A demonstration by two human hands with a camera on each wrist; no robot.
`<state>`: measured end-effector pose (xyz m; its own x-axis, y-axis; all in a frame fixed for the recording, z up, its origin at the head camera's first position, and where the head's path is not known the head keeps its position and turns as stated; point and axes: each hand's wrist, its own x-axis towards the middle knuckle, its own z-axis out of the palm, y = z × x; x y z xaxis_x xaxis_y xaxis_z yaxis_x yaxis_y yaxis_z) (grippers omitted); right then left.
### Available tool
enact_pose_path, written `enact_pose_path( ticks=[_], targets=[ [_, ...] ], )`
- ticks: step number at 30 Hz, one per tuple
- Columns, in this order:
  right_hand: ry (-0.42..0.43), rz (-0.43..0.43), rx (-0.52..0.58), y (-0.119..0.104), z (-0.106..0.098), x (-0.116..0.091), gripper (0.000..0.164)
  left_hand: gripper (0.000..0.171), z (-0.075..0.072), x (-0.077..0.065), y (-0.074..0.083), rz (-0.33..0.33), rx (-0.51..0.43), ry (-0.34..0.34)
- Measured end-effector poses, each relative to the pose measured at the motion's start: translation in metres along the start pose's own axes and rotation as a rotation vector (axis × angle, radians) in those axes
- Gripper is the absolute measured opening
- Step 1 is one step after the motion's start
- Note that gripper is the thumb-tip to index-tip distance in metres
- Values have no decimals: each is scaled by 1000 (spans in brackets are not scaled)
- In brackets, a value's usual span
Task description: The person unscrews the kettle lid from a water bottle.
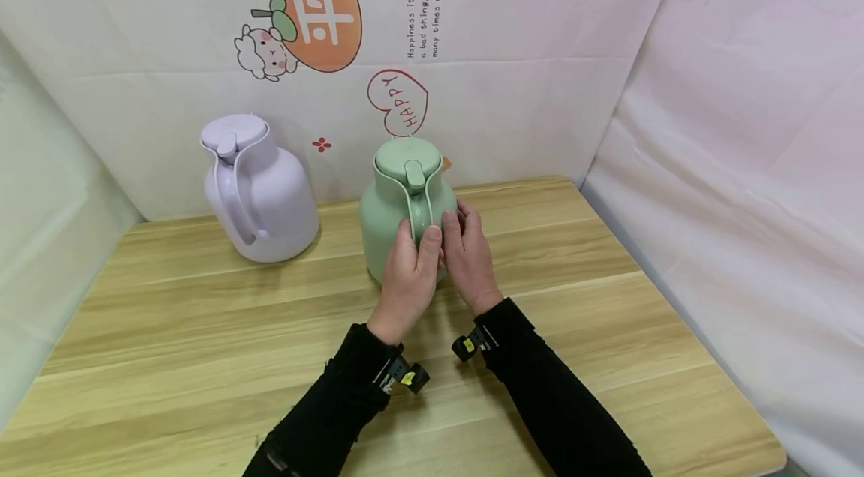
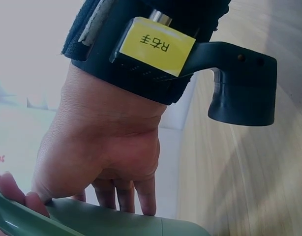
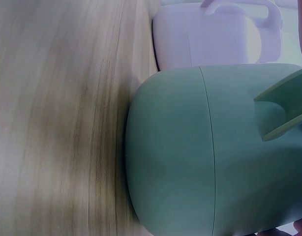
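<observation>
Your left hand [image 1: 408, 274] grips the handle [image 1: 419, 208] of the green jug [image 1: 383, 218]; your right hand [image 1: 470, 259] lies against its side, fingers fairly straight. So the hold looks made, but the jug stands on the wooden table [image 1: 202, 349], lid [image 1: 398, 154] on, not yet lifted or opened. Left of it, the lilac jug [image 1: 286, 196] stands apart, untouched.
</observation>
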<state>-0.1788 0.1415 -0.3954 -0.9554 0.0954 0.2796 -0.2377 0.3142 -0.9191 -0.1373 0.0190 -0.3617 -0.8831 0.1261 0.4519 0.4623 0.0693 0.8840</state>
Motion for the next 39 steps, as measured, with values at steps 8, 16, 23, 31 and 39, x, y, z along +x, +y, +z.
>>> enact_pose_path(
  ticks=[8, 16, 23, 31, 39],
  targets=[
    [2, -12, 6, 1, 1, 0, 68, 26, 1, 0, -1, 13, 20, 3],
    [-7, -7, 12, 1, 1, 0, 67, 24, 0, 1, -2, 7, 20, 5],
    [-1, -15, 4, 2, 0, 1, 68, 24, 0, 2, -4, 24, 25, -3],
    [-1, -13, -11, 1, 0, 3, 68, 23, 0, 4, -5, 31, 24, -4],
    [-13, -9, -2, 1, -2, 2, 68, 23, -1, 3, -4, 45, 35, -15]
  ],
)
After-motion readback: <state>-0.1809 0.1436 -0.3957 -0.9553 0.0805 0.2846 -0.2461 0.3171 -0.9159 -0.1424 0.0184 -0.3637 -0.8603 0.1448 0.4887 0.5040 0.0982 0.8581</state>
